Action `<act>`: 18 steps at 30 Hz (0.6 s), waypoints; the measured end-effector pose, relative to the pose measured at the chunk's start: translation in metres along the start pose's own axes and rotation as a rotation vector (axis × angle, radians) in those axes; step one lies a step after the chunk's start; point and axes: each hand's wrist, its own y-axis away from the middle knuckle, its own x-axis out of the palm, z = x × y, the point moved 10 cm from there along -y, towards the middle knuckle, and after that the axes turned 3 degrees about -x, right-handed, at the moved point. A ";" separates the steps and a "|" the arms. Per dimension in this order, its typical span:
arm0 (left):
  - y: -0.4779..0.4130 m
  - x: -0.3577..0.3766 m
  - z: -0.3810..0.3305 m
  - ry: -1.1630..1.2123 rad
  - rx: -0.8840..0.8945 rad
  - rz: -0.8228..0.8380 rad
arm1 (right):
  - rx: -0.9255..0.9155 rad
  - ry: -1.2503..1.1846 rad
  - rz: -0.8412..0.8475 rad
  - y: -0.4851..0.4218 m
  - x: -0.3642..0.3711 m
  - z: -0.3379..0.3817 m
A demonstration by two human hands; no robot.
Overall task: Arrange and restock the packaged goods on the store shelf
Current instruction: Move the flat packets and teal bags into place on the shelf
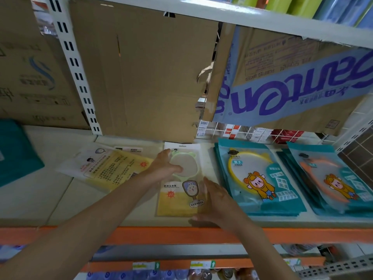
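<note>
Up behind the shelf, a plain brown cardboard sheet (145, 77) stands against the back. Right of it, a water carton (292, 77) hangs upside down, purple lettering on pale blue. Far left, another printed carton (30, 77). A white slotted upright (72, 63) runs between them. Low down, an orange shelf edge (141, 235), and 2 price tags (202, 264) on the rail beneath.

Glossy clear plastic wraps the yellow mirror packet (177, 178) and the teal mirror packets (260, 178). The cardboard boxes (145, 77) behind look matt, brown and torn at the edges. The shelf (40, 199) is smooth painted metal with an orange front rail (141, 235).
</note>
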 end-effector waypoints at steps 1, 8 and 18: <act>0.001 0.001 -0.002 0.001 0.007 0.006 | 0.012 -0.031 0.009 -0.001 -0.001 -0.002; 0.021 -0.028 -0.031 0.028 0.147 -0.035 | -0.037 -0.141 -0.030 -0.008 -0.021 0.011; 0.022 -0.161 0.028 -0.328 0.172 -0.194 | -0.053 -0.330 -0.083 -0.065 -0.014 0.060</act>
